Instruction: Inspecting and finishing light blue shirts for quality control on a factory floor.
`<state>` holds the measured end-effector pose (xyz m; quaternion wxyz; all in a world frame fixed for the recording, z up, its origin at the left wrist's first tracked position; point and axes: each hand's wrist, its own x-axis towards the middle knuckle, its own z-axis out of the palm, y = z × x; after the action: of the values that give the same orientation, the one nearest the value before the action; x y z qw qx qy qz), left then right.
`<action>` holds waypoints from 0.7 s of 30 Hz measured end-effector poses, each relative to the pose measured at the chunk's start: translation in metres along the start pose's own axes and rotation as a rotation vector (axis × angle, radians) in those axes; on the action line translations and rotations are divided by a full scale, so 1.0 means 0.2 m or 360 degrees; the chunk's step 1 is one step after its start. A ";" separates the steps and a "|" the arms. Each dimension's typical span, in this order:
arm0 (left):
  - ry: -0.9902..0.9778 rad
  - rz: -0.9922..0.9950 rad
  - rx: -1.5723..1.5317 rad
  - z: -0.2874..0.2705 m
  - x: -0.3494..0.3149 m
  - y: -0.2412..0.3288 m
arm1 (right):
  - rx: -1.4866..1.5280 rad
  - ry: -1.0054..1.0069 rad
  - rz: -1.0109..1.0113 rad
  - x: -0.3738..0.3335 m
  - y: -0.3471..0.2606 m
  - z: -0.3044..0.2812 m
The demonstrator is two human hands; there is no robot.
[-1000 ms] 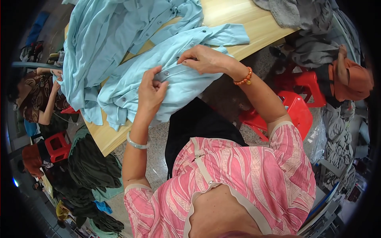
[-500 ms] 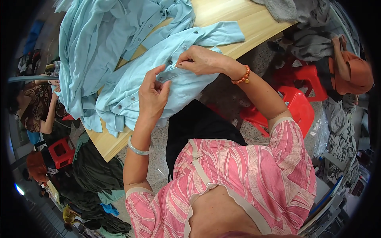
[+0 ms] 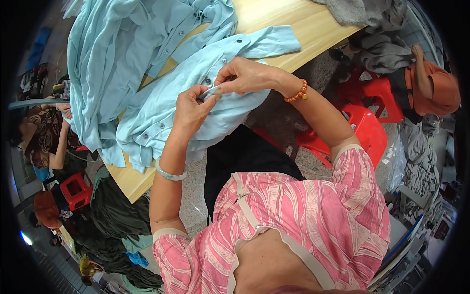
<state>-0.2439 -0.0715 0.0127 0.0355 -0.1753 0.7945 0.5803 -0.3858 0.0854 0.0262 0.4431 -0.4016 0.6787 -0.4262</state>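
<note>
A light blue buttoned garment (image 3: pixel 166 105) lies over the table edge in front of me, with a row of dark round buttons along its placket. My left hand (image 3: pixel 193 108) pinches the placket between thumb and forefinger, close to one of the buttons. Right beside it, my right hand (image 3: pixel 245 77) has its fingers closed on the same fold of cloth. The two sets of fingertips nearly meet, and they partly hide the spot they grip. A button (image 3: pixel 208 82) shows just above the fingers.
More light blue garments (image 3: pixel 105 63) are heaped at the left of the wooden table (image 3: pixel 274 14). Grey cloth (image 3: pixel 342 11) lies at its far right. Red stools (image 3: pixel 369 134) stand on the right, dark green cloth (image 3: pixel 117 206) is piled at left, and other people sit on both sides.
My left hand has closed from an open pose onto the placket and moved in beside the right hand. The right hand's fingers have shifted slightly on the cloth.
</note>
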 end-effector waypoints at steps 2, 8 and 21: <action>0.0004 -0.0022 -0.0031 0.01 0.00 -0.01 | -0.0072 -0.0009 -0.0109 0.00 0.02 0.02; 0.0077 0.0114 0.0175 0.03 -0.02 -0.02 | -0.0470 0.0471 -0.0663 -0.02 0.05 0.10; 0.0471 0.0216 0.0287 -0.03 0.05 0.10 | -0.0536 0.0677 -0.0714 -0.03 0.08 0.18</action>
<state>-0.2575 -0.0751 0.0303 -0.1053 -0.2010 0.8499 0.4756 -0.3530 0.0877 0.0035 0.1146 -0.5104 0.7116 -0.4691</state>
